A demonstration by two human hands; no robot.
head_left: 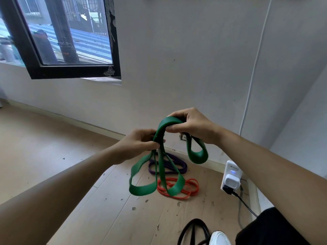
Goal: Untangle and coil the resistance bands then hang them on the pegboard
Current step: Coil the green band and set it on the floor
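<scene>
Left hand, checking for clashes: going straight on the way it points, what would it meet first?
Likely the right hand, gripping the arch of the green resistance band just beyond the left hand; depth is uncertain.

The wide green rubber band (143, 190) hung between the left hand (139, 144) and the right hand (191, 126), which was higher, above the pale wooden floor (70, 165). Beneath it lay the coiled purple rubber band (182, 167), nearer the wall, and the thin red rubber band (178, 196) before it. The white plastic plug block (231, 175) stood to their right against the wall.
</scene>
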